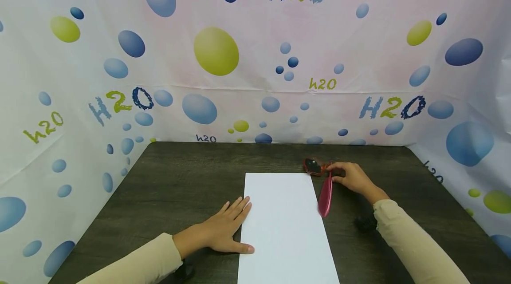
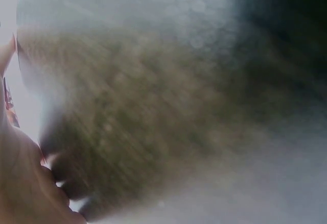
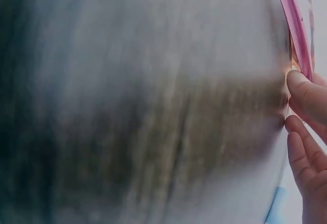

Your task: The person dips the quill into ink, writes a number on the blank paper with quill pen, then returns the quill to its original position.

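A white sheet of paper [image 1: 285, 226] lies lengthwise on the dark table. My left hand [image 1: 224, 230] rests flat with spread fingers, its fingertips and thumb over the sheet's left edge. At the right edge, my right hand [image 1: 354, 180] pinches the far end of a slim pink case [image 1: 325, 199], which is turned on its narrow side. Red-framed sunglasses [image 1: 313, 166] with dark lenses sit just beyond the sheet's far right corner, close to the right fingertips. The right wrist view shows the case [image 3: 295, 25] at the fingers; the left wrist view is mostly blurred tabletop.
The dark wood-grain table [image 1: 191, 177] ends at a white backdrop [image 1: 255, 31] printed with blue and green dots and H2O lettering, which also hangs along both sides. Dark wrist straps [image 1: 365, 222] show under the cream sleeves [image 1: 411, 244].
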Tool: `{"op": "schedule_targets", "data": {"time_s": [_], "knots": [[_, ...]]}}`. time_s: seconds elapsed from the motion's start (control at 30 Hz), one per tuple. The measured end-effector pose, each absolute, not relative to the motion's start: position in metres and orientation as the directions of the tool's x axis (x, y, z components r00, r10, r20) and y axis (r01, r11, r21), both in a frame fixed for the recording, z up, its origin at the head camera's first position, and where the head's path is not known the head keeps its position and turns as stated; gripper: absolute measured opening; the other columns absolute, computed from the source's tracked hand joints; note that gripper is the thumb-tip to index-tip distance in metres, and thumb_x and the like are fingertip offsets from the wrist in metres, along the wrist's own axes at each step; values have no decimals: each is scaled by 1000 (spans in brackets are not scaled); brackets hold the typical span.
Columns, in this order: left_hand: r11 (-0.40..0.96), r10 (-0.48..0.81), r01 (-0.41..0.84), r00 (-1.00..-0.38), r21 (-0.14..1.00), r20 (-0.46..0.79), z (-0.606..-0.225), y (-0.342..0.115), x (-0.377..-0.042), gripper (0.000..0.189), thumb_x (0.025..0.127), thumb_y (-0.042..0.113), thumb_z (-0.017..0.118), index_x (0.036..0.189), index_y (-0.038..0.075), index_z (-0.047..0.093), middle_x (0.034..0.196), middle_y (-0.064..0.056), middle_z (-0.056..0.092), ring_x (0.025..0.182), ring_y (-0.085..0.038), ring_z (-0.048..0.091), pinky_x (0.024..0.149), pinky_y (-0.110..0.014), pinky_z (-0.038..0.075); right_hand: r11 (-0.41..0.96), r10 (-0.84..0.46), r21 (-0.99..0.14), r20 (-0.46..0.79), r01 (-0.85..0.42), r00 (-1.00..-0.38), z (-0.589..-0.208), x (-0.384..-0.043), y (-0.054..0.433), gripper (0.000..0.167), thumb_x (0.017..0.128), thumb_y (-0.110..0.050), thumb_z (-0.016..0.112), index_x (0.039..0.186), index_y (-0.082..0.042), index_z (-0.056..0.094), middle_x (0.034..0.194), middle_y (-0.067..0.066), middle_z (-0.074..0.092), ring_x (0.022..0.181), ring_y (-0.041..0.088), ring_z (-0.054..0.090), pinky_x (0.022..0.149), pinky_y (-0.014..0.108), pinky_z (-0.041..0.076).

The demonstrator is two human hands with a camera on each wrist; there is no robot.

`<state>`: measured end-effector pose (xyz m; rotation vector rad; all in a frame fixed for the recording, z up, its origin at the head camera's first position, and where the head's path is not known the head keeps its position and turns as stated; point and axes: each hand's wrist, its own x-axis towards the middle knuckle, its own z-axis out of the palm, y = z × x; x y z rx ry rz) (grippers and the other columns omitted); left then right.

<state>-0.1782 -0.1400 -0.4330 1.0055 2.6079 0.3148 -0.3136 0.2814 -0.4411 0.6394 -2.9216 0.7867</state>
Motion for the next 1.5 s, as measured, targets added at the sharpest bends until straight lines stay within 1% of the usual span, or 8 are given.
{"op": "schedule_targets", "data": {"time_s": [0.2, 0.47, 0.9, 1.13, 1.27, 1.33, 1.4, 1.5], "knots": [[727, 681, 607, -696, 321, -226, -433, -140, -179, 103, 87, 70, 49, 155, 5, 7, 161, -14, -3, 147, -32, 0, 115, -57, 9, 791, -404, -431, 167, -435, -900, -440, -314, 282, 27, 83, -1, 72, 110, -7, 70, 117, 24, 64, 108, 42, 59, 89, 58, 47], [726, 682, 611, -697, 316, -222, -434, -139, -179, 103, 87, 69, 50, 155, 5, 7, 161, -14, -3, 148, -32, 0, 115, -57, 9, 780, -428, -416, 191, -467, -884, -436, -313, 283, 24, 83, -2, 72, 106, -7, 70, 112, 21, 66, 104, 40, 61, 86, 57, 49], [727, 681, 604, -696, 325, -228, -434, -139, -178, 103, 87, 69, 49, 155, 5, 6, 161, -14, -4, 148, -32, -1, 115, -58, 8, 714, -269, -576, 299, -398, -916, -436, -313, 289, 22, 90, -2, 65, 112, -5, 64, 105, 18, 67, 91, 34, 67, 76, 47, 56], [726, 682, 604, -695, 329, -228, -435, -140, -178, 102, 87, 69, 49, 155, 6, 6, 161, -13, -4, 148, -31, -1, 116, -57, 8, 669, -244, -599, 383, -440, -891, -435, -313, 287, 21, 91, 1, 62, 112, -2, 63, 100, 18, 69, 84, 27, 66, 65, 29, 53], [728, 681, 604, -695, 324, -233, -440, -140, -181, 102, 87, 70, 47, 155, 8, 5, 161, -11, -5, 148, -29, -2, 116, -56, 8, 669, -246, -558, 457, -491, -855, -435, -313, 285, 20, 91, -3, 65, 110, -2, 63, 100, 17, 68, 80, 23, 61, 65, 31, 50], [728, 680, 603, -695, 325, -234, -441, -141, -181, 102, 87, 71, 47, 155, 8, 5, 161, -11, -6, 148, -28, -3, 116, -56, 7, 661, -239, -576, 445, -480, -863, -434, -313, 284, 20, 93, -10, 64, 112, -3, 63, 105, 17, 67, 85, 24, 59, 70, 35, 50], [729, 680, 602, -695, 327, -234, -442, -141, -181, 103, 86, 72, 47, 155, 8, 5, 161, -10, -6, 148, -28, -3, 116, -56, 7, 646, -238, -600, 428, -472, -872, -433, -312, 284, 22, 95, -13, 62, 114, -2, 62, 107, 16, 66, 87, 20, 59, 72, 33, 50], [728, 680, 604, -696, 324, -231, -443, -141, -181, 103, 86, 73, 46, 155, 8, 5, 161, -11, -6, 148, -29, -3, 116, -56, 7, 602, -256, -647, 400, -469, -880, -430, -314, 282, 22, 96, -12, 59, 114, 2, 61, 104, 19, 65, 83, 16, 58, 68, 28, 48]]}}
